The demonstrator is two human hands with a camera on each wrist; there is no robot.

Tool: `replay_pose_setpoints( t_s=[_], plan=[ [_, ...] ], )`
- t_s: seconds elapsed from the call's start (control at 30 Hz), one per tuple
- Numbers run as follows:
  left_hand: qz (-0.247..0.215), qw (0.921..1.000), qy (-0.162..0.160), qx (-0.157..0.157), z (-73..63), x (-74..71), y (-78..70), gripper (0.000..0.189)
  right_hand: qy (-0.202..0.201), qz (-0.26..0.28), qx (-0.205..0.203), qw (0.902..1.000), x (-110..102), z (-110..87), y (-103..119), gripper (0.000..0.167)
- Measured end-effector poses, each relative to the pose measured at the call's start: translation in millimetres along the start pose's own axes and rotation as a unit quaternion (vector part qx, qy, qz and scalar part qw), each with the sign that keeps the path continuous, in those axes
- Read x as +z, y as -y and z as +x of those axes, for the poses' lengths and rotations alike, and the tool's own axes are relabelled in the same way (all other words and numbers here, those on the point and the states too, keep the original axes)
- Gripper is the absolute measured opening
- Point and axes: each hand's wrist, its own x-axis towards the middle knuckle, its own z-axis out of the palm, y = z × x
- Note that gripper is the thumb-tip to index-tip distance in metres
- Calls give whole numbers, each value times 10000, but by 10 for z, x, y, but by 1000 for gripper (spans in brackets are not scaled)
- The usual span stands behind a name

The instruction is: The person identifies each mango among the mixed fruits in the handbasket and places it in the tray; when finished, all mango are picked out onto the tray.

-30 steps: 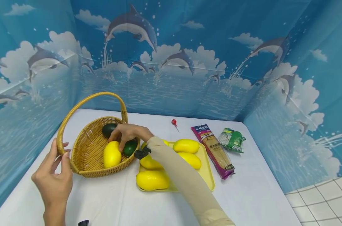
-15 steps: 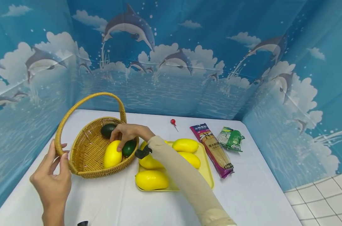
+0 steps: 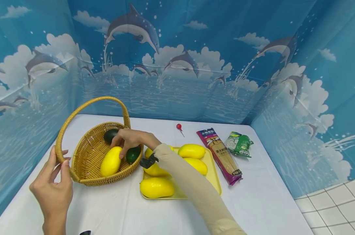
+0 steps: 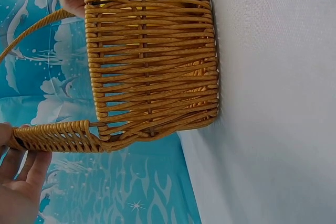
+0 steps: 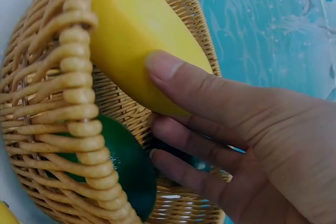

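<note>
My left hand (image 3: 52, 187) pinches the left side of the wicker basket's handle (image 4: 58, 136) between thumb and fingers. Inside the basket (image 4: 152, 77), my right hand (image 3: 130, 140) grips a yellow mango (image 3: 110, 162). The thumb presses on its near side in the right wrist view, while the other fingers curl beneath and are partly hidden. One smooth dark green fruit (image 3: 110, 135), avocado-like, lies at the basket's back, behind the right hand. A second dark green fruit (image 5: 123, 166) sits against the right wall, below that hand.
A yellow tray (image 3: 214, 179) holding several mangoes (image 3: 157, 187) lies right of the basket, partly under the right forearm. Beyond it are a lollipop (image 3: 179, 127), a noodle packet (image 3: 220, 156) and a green snack bag (image 3: 239, 144). Dolphin-print curtains (image 3: 177, 81) surround the table.
My right hand has taken hold of the mango in the basket and shifted it a little left, tilting it. The left hand has stayed on the handle.
</note>
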Motion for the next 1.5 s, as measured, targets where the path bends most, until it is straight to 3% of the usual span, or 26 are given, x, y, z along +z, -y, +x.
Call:
replay_pose_setpoints(
  t_s=[0.4, 0.6, 0.8, 1.0, 1.37, 1.5],
  plan=[
    [108, 9999, 88, -9, -14, -23, -9, 68, -779, -249, -240, 9964, -103, -306, 212, 43],
    [135, 9998, 107, 22, -14, -30, 3, 66, -1213, -237, -451, 9913, -56, -477, 285, 41],
    [115, 9998, 151, 33, -15, -29, 25, 65, -1635, -29, -313, 9860, 24, -665, 342, 45],
    [81, 9998, 142, 87, -9, -27, 23, 66, -2160, 291, -175, 9758, 70, -908, 391, 45],
    [-152, 9998, -96, 70, -4, -17, 26, 66, -2977, 233, 4, 9544, 222, -1365, 449, 45],
    [-124, 9999, 1, 80, -6, -14, 24, 64, -3224, 250, 119, 9462, 320, -1536, 455, 45]
  ],
)
